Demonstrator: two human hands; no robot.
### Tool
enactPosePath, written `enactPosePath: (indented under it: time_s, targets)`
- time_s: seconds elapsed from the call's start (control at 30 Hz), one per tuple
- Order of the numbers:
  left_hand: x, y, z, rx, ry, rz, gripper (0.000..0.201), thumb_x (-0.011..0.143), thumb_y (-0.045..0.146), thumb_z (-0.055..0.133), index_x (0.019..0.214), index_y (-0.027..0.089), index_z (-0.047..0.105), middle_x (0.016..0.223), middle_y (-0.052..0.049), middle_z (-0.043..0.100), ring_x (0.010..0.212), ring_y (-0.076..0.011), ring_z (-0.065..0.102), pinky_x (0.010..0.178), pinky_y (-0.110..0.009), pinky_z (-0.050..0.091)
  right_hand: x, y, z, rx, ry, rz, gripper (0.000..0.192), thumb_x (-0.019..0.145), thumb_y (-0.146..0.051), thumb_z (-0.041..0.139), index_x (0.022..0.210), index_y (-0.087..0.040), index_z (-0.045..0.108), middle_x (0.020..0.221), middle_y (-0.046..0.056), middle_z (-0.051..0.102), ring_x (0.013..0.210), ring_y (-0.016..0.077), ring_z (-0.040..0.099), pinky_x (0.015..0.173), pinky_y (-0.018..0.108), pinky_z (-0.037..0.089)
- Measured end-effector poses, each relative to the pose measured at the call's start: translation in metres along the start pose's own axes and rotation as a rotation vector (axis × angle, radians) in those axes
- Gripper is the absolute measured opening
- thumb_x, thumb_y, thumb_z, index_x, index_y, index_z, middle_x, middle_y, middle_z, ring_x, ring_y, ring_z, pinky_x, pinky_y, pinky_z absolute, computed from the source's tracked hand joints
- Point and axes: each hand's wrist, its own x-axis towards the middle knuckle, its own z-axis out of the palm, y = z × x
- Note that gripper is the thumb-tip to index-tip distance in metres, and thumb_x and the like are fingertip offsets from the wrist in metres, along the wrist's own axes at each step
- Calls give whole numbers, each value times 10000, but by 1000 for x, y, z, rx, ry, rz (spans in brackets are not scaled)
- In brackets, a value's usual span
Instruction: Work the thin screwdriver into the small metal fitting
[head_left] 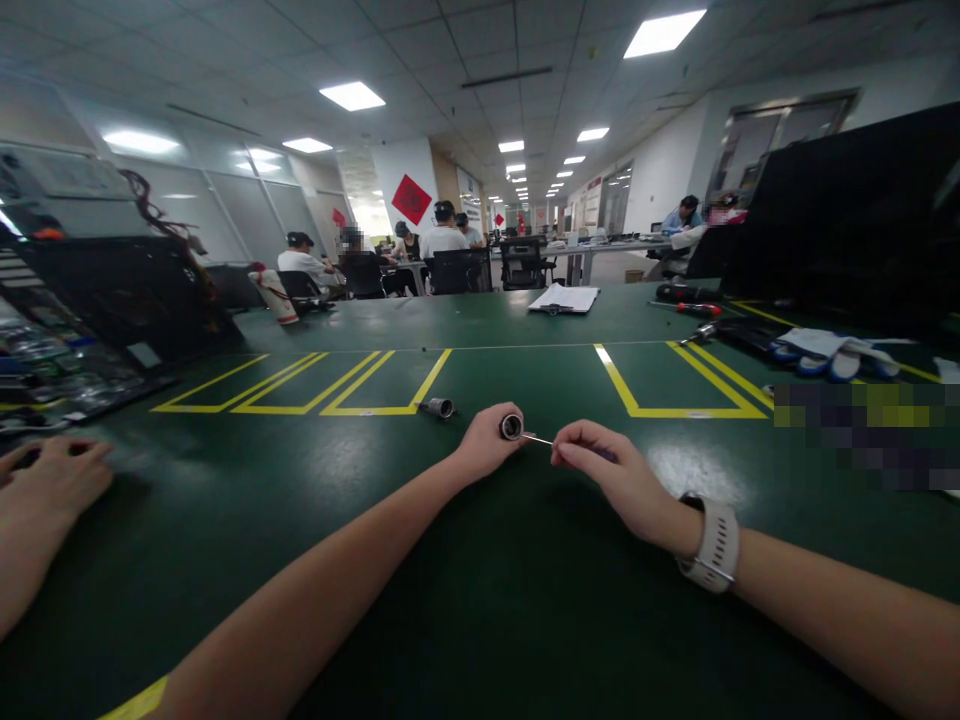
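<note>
My left hand (486,440) is closed around a short cylindrical metal connector (511,428), its open round end turned towards me. In my right hand (600,462) is a slim screwdriver (538,439), pinched between thumb and fingers; most of its handle is hidden in the palm. The thin shaft points left and its tip reaches the side of the connector, though I cannot tell exactly where it touches. A second metal cylinder (441,408), similar in look, lies on the green table (480,600) beyond and left of my left hand.
Another person's hand (56,485) rests at the left edge. Yellow tape outlines (694,413) mark the table. Further off lie a clipboard (564,298), a red-handled screwdriver (697,309) and gloves (836,355). A dark monitor (847,210) stands at right; people sit at desks behind.
</note>
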Motion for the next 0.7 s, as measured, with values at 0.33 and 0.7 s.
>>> enactPosePath:
  time_s: [0.33, 0.7]
  targets:
    - [-3, 11, 3, 339, -64, 131, 54, 749, 199, 563, 710, 163, 549, 678, 7, 534, 667, -142, 483, 633, -272, 347, -4, -2, 4, -376, -18, -160, 116, 835, -193, 486, 848, -161, 597, 837, 47, 593, 786, 177, 542, 713, 351, 430]
    - [-4, 9, 1, 111, -37, 137, 144, 762, 277, 575, 706, 159, 513, 690, 17, 514, 651, -123, 480, 620, -244, 367, 11, 14, -6, 570, 36, 218, 115, 764, -239, 535, 724, -151, 596, 739, 32, 610, 685, 150, 543, 681, 320, 411]
